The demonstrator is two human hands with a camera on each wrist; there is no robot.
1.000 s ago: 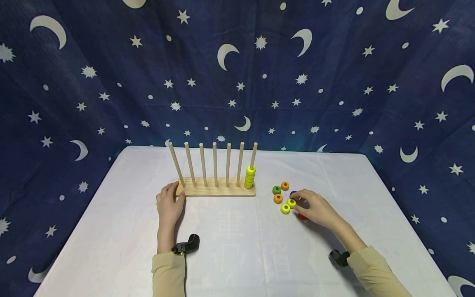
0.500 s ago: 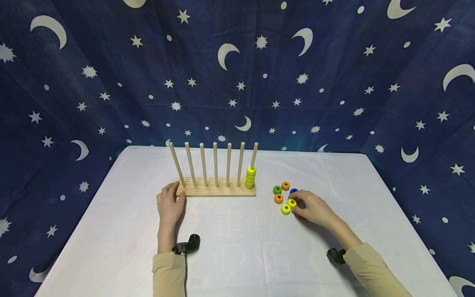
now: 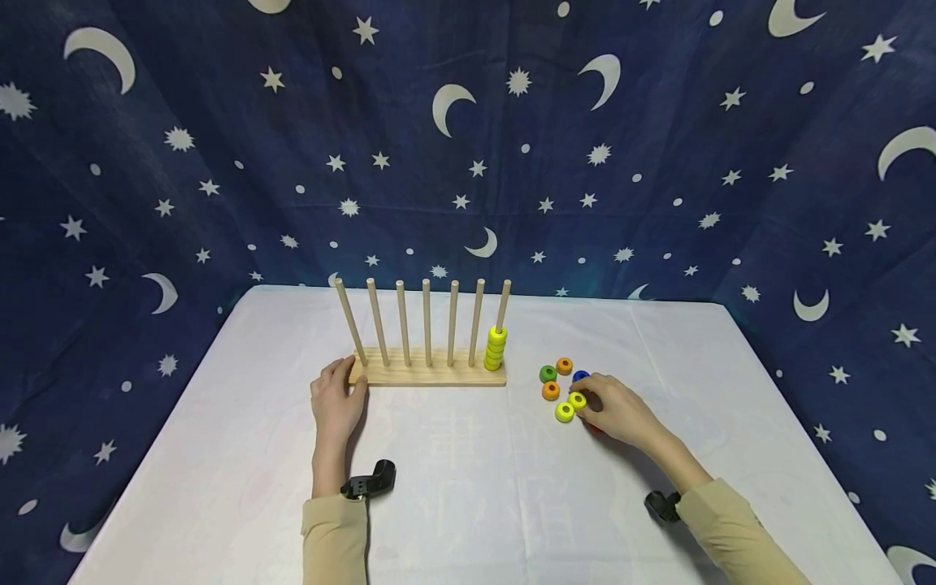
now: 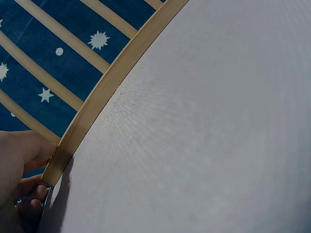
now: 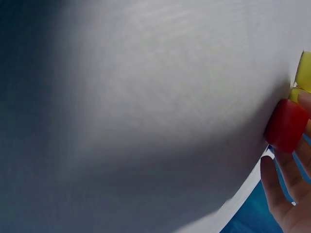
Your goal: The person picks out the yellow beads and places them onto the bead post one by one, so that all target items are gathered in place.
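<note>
A wooden peg rack (image 3: 431, 374) with several upright pegs stands on the table; its rightmost peg bears a stack of yellow beads (image 3: 495, 349). My left hand (image 3: 336, 402) grips the rack's left end, and the left wrist view shows thumb and fingers about the base's corner (image 4: 57, 162). Right of the rack, my right hand (image 3: 620, 410) pinches a yellow bead (image 3: 577, 400) between thumb and forefinger, low over the table. Another yellow bead (image 3: 565, 412) lies right beside it. A red bead (image 5: 286, 126) sits under the hand, mostly hidden in the head view.
Loose beads lie around the right hand: a green bead (image 3: 548, 374), an orange bead (image 3: 564, 366), a second orange bead (image 3: 551, 391) and a blue bead (image 3: 581, 376). A white cloth covers the table (image 3: 453, 487). Behind it hangs a dark blue star-patterned curtain (image 3: 409, 219).
My right hand has shifted slightly left, its thumb and forefinger coming round the yellow bead; more of the blue bead shows. The left hand stays on the rack.
</note>
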